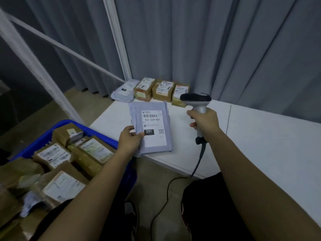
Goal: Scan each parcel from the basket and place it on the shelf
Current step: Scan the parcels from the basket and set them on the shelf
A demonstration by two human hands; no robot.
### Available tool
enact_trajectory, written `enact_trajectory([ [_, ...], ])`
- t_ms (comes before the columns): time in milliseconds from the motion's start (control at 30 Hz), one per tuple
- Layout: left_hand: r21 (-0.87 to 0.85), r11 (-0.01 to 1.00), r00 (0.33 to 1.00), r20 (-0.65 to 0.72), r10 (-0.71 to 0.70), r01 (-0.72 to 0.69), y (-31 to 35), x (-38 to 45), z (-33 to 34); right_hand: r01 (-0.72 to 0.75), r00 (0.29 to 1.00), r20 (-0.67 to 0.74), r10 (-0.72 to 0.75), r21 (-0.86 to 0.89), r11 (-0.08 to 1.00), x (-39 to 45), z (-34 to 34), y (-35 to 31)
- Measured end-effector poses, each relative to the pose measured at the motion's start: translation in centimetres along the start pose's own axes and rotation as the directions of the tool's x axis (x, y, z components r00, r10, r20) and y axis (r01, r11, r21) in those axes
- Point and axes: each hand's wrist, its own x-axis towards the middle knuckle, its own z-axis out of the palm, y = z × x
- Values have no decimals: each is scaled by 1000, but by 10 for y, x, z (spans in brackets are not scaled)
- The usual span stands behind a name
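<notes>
I count four parcels [151, 90] already lined up at the back of the white surface [260, 129]; the blue basket [97, 134] looks well stocked, so most work remains. Left hand [129, 140] pinches the grey mailer [152, 126], label up above the surface's near edge; right hand [205, 121] clenches the scanner [196, 101], so I judge the scan is pending

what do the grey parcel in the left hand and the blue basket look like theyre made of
Grey parcel: looks like a soft plastic poly mailer with a slight sheen and wrinkled edges, and a matte paper label stuck on it. Blue basket: probably rigid moulded plastic, judging by its smooth, evenly coloured rim.
</notes>
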Motion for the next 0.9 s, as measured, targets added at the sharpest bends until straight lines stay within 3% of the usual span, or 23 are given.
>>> enact_trajectory([
  [233,-6,998,989,135,-65,67,-8,46,114,-96,990,-104,94,-23,995,48,-38,25],
  [300,43,999,988,153,-21,14,-11,60,141,-99,989,-110,97,-15,995,55,-46,28],
  [367,227,965,976,199,89,-134,-20,69,159,-111,988,-107,109,-11,994,62,-52,33],
  [433,431,786,892,302,337,-443,-33,72,169,-129,985,-114,126,-12,992,67,-57,38],
  [500,504,463,678,444,585,-729,-48,70,179,-138,983,-123,135,-21,990,73,-61,41],
  [567,502,249,534,574,621,-829,-63,67,189,-140,982,-133,131,-65,988,77,-66,44],
  [600,494,198,507,639,578,-847,-68,65,193,-140,982,-136,128,-84,987,78,-68,46],
  [667,495,181,516,714,473,-850,-75,68,203,-148,981,-143,134,-93,985,80,-72,49],
  [900,432,205,478,769,425,-878,-45,104,249,-186,968,-191,161,-118,976,93,-88,59],
])
